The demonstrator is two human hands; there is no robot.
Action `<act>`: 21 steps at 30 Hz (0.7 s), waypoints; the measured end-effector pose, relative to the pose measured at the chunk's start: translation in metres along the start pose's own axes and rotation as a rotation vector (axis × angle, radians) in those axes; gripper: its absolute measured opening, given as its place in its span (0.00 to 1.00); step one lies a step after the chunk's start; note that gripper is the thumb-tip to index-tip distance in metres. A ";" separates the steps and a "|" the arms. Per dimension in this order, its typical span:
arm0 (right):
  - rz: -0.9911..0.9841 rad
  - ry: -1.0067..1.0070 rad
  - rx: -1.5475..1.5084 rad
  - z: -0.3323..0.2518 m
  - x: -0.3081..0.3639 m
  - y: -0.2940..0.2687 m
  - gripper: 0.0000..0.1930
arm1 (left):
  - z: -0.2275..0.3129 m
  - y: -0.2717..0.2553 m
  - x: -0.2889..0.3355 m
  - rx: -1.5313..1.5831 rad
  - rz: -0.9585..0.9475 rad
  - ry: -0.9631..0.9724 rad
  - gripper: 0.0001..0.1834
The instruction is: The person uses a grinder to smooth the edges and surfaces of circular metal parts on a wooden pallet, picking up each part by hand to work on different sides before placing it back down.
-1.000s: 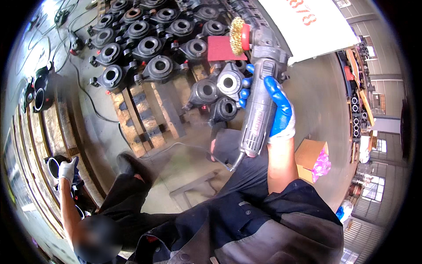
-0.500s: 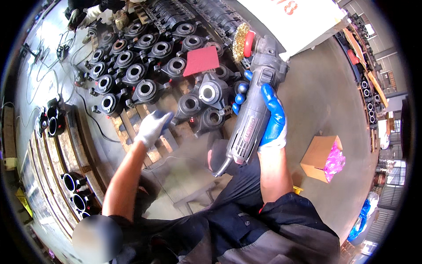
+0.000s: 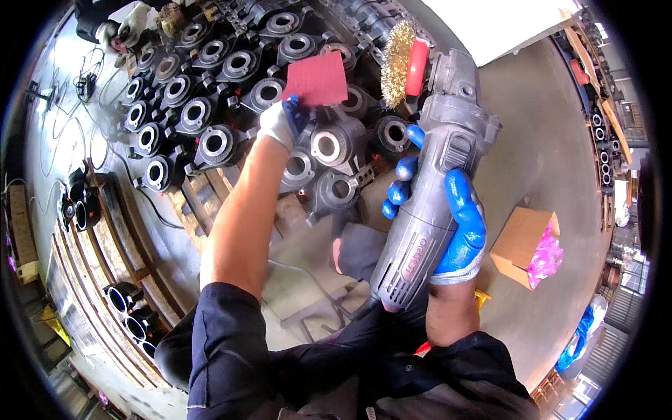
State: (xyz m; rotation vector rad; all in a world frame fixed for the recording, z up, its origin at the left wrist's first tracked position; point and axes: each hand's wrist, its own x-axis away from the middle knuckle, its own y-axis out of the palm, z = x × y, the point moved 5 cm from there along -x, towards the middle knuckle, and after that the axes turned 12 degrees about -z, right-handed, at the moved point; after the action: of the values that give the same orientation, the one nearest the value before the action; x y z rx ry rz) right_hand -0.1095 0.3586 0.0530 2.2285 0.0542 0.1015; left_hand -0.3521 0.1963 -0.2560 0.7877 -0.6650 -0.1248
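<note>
The left hand has moved up to the near edge of the red pad; whether it pinches it, I cannot tell. Right of the pad, the right hand stays wrapped round the grinder.

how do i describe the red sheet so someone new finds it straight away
Start with the crowd of dark ringed metal parts across the upper left and middle. Among them, just beyond the gloved left hand, is a flat red sheet. Its plain red face and straight edges set it apart from the dark, round-holed metal around it.
</note>
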 end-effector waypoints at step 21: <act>0.063 0.065 0.001 -0.002 -0.006 -0.021 0.37 | 0.027 0.031 0.128 -1.587 -0.074 0.351 0.18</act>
State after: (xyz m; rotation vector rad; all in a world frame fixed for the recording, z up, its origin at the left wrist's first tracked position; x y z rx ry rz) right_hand -0.1154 0.3727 0.0369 2.2286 0.0197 0.2081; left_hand -0.2710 0.1576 -0.1557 -0.6950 -0.0569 -0.4867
